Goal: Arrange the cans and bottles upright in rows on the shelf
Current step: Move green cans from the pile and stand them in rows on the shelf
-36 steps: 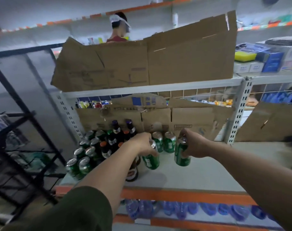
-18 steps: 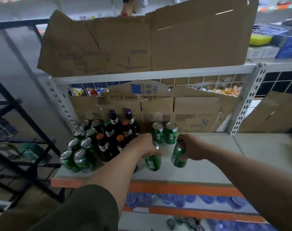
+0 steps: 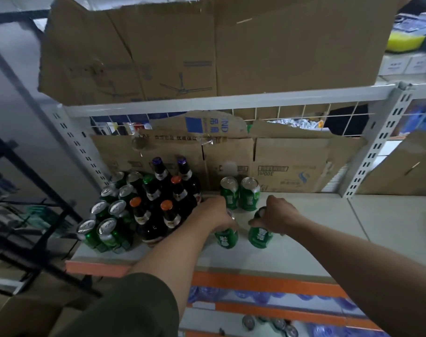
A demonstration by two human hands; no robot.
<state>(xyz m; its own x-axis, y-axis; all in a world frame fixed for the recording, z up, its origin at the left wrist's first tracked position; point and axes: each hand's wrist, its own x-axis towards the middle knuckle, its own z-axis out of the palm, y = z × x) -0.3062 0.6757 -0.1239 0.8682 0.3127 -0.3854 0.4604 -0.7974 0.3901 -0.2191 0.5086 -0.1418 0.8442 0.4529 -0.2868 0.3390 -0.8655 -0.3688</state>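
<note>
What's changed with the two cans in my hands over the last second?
The left hand and right hand lowered the left can and right can to the shelf, in front of the back pair, still gripping their tops. Bottles and cans at left stayed put.

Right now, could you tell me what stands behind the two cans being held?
Two upright green cans, with cardboard behind. The left hand partly covers one can's base.

Dim, soft, slightly blurred wide-angle view, edges bowed
</note>
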